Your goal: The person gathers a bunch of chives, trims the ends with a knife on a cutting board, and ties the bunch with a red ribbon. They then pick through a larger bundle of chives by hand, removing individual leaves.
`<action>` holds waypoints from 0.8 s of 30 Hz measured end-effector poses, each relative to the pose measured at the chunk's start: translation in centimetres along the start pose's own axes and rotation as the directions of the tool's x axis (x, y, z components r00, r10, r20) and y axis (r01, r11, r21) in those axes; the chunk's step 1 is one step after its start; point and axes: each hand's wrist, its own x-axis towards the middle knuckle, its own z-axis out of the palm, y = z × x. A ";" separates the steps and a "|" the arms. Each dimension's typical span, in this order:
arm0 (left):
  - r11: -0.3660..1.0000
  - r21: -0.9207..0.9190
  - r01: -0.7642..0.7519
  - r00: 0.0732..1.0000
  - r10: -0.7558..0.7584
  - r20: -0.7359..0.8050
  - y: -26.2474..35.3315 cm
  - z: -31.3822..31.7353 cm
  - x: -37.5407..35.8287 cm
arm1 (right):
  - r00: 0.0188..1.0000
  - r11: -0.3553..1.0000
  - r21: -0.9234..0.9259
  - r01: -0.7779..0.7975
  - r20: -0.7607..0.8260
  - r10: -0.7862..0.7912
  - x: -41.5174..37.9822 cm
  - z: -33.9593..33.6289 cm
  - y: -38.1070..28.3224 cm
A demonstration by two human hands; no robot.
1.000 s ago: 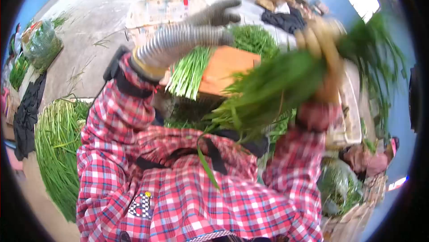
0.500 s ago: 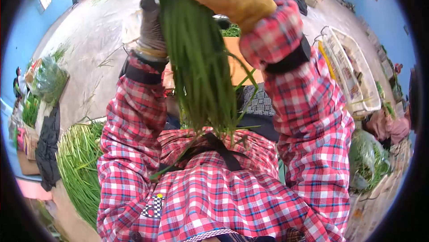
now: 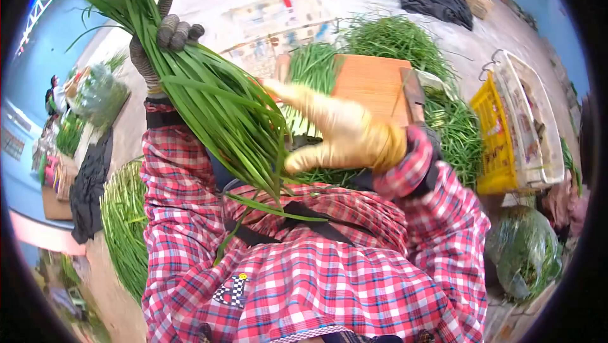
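A long bunch of green garlic chives point(image 3: 218, 99) slants across the front left, its loose blades fanning out at the upper left and drooping at the lower right. My left hand point(image 3: 174, 36), in a grey striped knit glove, is closed around its upper part. Beside the bunch's lower end is my right hand point(image 3: 345, 128) in a yellowish rubber glove, thumb and fingers spread, with nothing in it. Some stray blades hang over my checked smock. Beyond my right hand lies an orange-brown board point(image 3: 373, 87), with more chives point(image 3: 313, 68) at its left.
A heap of chives point(image 3: 396, 42) lies behind the board. At the right stand a yellow crate point(image 3: 494, 134) and a white crate point(image 3: 522, 115), with a plastic bag of greens point(image 3: 522, 251) nearer. Another chive pile point(image 3: 123, 223) is by my left arm.
My right hand has let go of the bunch's top and come down, opening. The bunch has swung from upright to slanting, carried leftward in my left hand. The view has shifted.
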 end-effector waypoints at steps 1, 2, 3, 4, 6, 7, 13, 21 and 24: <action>1.000 0.017 0.003 1.000 -0.003 -0.013 0.7 -0.6 -0.3 | 0.968 0.970 0.112 -0.218 0.149 0.200 -1.3 1.2 -0.1; 0.997 0.042 -0.058 0.998 0.059 -0.018 1.8 -1.4 -1.2 | 0.874 0.824 0.318 -0.468 0.304 0.379 -1.5 2.9 -0.1; 0.992 0.050 -0.116 0.993 0.117 -0.011 2.3 -1.9 -1.7 | 0.885 0.853 0.266 -0.449 0.267 0.382 -1.8 3.7 0.3; 0.990 0.054 -0.133 0.991 0.134 -0.026 2.6 -1.9 -2.2 | 0.965 0.957 0.130 -0.258 0.073 0.250 -2.0 4.8 1.1; 0.985 0.082 -0.153 0.987 0.157 -0.045 4.3 -2.5 -3.7 | 0.993 0.997 -0.044 -0.067 -0.099 0.063 -1.3 7.2 1.6; 0.984 0.093 -0.155 0.985 0.161 -0.061 4.5 -2.6 -4.0 | 0.988 0.991 -0.135 -0.005 -0.156 -0.016 -0.9 7.1 1.8; 0.973 0.160 -0.165 0.969 0.190 -0.157 5.8 -3.7 -5.7 | 0.979 0.687 -0.705 0.175 0.049 -0.199 0.8 7.7 2.2; 0.946 0.253 -0.205 0.930 0.269 -0.251 9.8 -5.1 -8.5 | 0.990 0.812 -0.581 0.058 0.140 0.030 -8.0 10.2 7.9; 0.930 0.288 -0.228 0.915 0.306 -0.264 11.5 -5.3 -9.8 | 0.875 0.819 -0.565 -0.106 0.337 0.346 -14.4 11.1 10.4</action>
